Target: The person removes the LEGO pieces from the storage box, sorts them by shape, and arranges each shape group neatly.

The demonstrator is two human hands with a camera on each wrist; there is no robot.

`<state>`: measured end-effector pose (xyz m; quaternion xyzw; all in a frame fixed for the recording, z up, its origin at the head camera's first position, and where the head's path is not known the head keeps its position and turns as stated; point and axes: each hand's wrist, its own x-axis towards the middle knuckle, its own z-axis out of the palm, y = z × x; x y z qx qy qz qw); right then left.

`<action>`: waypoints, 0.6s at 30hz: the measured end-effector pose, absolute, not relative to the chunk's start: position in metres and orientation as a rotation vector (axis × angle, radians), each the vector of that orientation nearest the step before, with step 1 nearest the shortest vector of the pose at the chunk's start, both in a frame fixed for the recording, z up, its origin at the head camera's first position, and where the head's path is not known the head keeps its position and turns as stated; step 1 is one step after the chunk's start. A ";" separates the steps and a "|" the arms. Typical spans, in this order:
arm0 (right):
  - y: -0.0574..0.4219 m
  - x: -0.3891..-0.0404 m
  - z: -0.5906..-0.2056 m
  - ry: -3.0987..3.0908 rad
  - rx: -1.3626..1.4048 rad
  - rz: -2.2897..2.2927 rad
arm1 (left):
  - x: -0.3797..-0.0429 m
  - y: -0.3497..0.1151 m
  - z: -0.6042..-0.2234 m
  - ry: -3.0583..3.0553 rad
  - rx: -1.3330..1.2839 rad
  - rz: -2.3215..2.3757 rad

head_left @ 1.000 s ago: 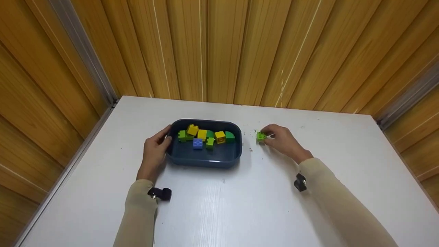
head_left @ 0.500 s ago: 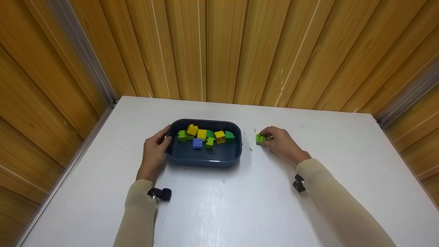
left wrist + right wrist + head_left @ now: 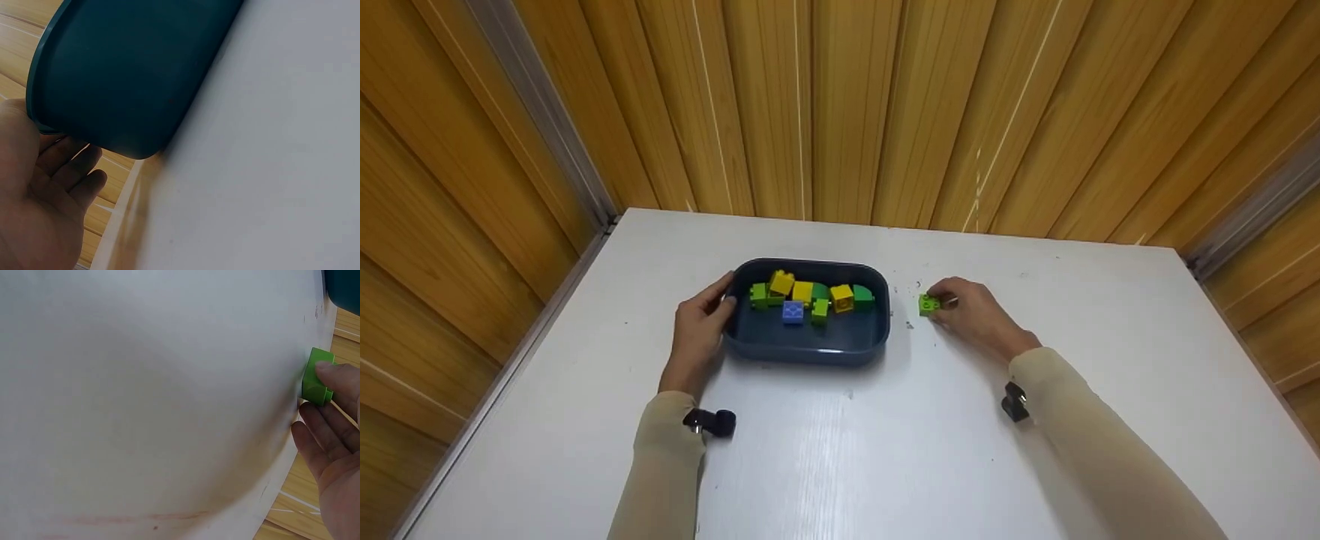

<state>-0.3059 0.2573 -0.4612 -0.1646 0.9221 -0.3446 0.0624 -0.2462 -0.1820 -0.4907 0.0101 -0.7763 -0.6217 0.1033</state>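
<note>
A dark blue rectangular plastic box (image 3: 806, 357) stands on the white table with several toy building blocks inside. At its left end my left hand (image 3: 697, 330) holds the rim, thumb on top and the other fingers along the outside wall. In the left wrist view the box's side (image 3: 129, 73) fills the upper part. To the right of the box, my right hand (image 3: 979, 319) pinches a light green building block (image 3: 928, 304) between thumb and fingers, low over the table. Its studs face up in the head view. In the right wrist view the thumb (image 3: 337, 377) presses the green block (image 3: 315, 379).
Inside the box lie yellow blocks (image 3: 841, 299), a blue-violet block (image 3: 793, 313), light green blocks (image 3: 820, 311) and dark green rounded blocks (image 3: 862, 298). Small dark marks (image 3: 910, 325) dot the white table (image 3: 825, 457). Wood-patterned walls (image 3: 847, 112) rise behind and on both sides.
My right hand and the green block have shifted slightly left and nearer over the first half second, then stayed about still. My left hand and the box keep their place.
</note>
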 end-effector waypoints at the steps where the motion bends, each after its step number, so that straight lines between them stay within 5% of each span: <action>1: 0.257 -0.306 -0.461 2.784 -0.489 -1.039 | -0.246 -0.182 -0.490 -2.291 0.031 -1.836; 18: 0.249 -0.306 -0.436 2.793 -0.555 -1.064 | -0.247 -0.182 -0.492 -2.282 0.001 -1.799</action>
